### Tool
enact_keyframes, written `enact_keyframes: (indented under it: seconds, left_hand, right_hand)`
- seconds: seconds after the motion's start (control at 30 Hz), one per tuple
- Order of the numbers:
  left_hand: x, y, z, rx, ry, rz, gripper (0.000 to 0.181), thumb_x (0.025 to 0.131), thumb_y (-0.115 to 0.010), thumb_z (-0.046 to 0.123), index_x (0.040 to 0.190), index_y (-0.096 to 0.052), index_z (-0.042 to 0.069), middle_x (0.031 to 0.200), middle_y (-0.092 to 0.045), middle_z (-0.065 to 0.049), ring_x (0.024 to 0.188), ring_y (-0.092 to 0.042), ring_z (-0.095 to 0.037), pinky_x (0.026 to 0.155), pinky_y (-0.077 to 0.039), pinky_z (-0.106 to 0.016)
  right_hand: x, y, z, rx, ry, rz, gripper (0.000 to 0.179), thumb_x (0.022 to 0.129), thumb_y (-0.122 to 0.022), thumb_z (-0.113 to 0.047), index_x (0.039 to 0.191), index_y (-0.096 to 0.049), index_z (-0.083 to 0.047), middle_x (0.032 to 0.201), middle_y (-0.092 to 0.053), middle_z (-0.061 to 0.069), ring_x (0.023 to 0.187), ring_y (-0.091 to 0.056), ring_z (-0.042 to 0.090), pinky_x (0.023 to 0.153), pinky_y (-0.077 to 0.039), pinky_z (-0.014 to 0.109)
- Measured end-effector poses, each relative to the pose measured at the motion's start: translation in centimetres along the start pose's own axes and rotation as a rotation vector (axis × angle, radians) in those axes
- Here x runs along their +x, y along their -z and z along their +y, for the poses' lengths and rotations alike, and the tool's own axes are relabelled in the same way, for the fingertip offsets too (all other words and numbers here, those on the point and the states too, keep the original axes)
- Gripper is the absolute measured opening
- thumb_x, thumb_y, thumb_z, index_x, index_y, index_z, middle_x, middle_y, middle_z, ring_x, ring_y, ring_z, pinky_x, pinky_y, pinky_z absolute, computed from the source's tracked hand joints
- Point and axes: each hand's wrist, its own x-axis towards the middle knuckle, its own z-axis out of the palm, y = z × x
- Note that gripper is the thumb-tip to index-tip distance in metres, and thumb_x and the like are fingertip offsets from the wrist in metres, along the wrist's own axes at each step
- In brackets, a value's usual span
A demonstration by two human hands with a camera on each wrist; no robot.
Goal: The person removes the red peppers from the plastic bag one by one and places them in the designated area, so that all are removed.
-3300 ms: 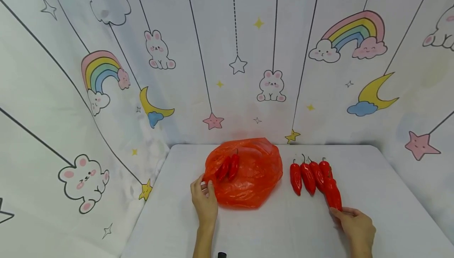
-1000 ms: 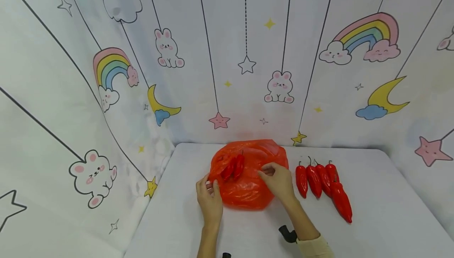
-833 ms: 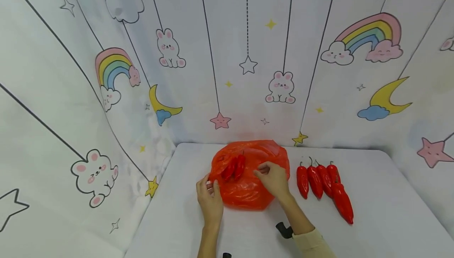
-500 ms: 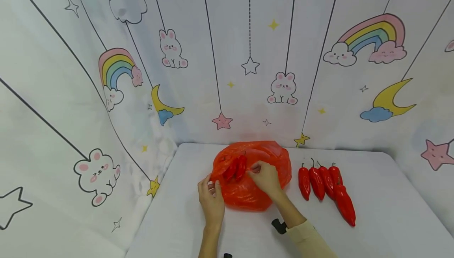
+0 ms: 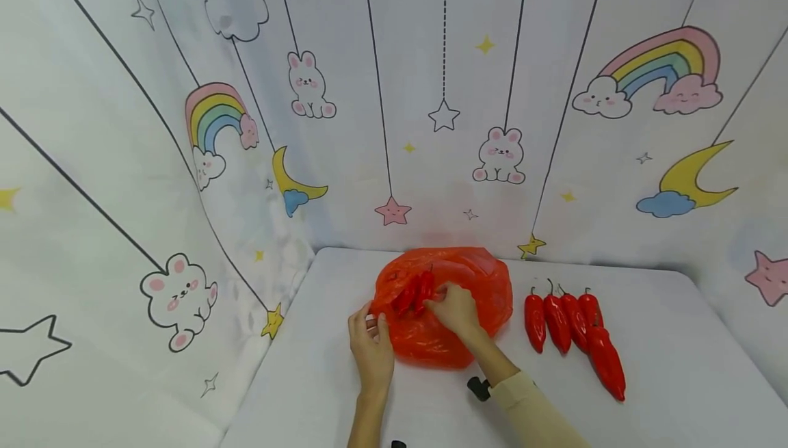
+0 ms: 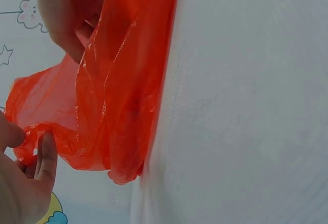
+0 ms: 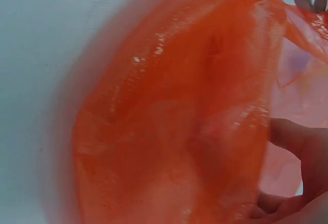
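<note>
A crinkled red plastic bag [image 5: 431, 349] lies on the table with its mouth spread, and two red chili peppers [image 5: 423, 291] show inside it. My left hand [image 5: 371, 349] pinches the bag's left rim between thumb and fingers; the left wrist view shows thin plastic caught there. My right hand [image 5: 457, 311] reaches into the mouth, fingertips right beside the nearer pepper, thumb and fingers apart. In the right wrist view the bag's wall covers the right fingertips [image 7: 287, 134] in part, and the peppers are hidden there.
Several red peppers [image 5: 557, 325] lie in a row right of the bag, and one more pepper [image 5: 606, 362] lies slanted in front of them. White cloth covers the table [image 5: 665, 366]. A printed curtain [image 5: 345, 161] hangs behind and at the left.
My right hand has let go of a pepper at the front of the row, crossed left and moved into the bag's mouth. My left hand keeps its hold on the rim. The view has shifted slightly.
</note>
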Motion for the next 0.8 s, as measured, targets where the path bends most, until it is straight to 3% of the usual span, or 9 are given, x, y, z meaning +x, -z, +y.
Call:
enact_keyframes:
  seconds: [0.23,0.47,0.8]
  left_hand:
    - [-0.1,-0.1,0.0,-0.002,-0.001,-0.007,0.036,0.103,-0.065,0.009,0.139,-0.06,0.009,0.12,-0.057,-0.007,0.094,-0.061,-0.016,0.076,-0.06,-0.028]
    - [-0.1,-0.3,-0.3,-0.013,0.01,-0.01,0.036,0.103,-0.066,0.011,0.139,-0.06,0.011,0.12,-0.057,-0.004,0.095,-0.061,-0.017,0.077,-0.059,-0.025]
    - [0.0,-0.2,-0.5,-0.015,0.006,-0.012,0.036,0.104,-0.065,0.011,0.139,-0.06,0.011,0.12,-0.056,-0.004,0.096,-0.061,-0.019,0.077,-0.059,-0.026]
  right_hand:
    - [1.0,-1.7,1.4,0.003,-0.079,-0.026,0.054,0.088,-0.084,-0.033,0.124,-0.066,0.003,0.077,-0.066,0.006,0.067,-0.062,0.02,0.058,-0.054,0.029]
    - [1.0,-3.4,1.8,0.056,-0.087,-0.038,0.042,0.088,-0.084,-0.034,0.107,-0.063,-0.003,0.071,-0.062,0.005,0.064,-0.06,0.021,0.056,-0.051,0.029]
    - [1.5,-4.1,1.8,0.079,-0.131,-0.035,0.036,0.087,-0.085,-0.026,0.107,-0.065,-0.003,0.074,-0.065,0.005,0.067,-0.062,0.021,0.061,-0.056,0.032]
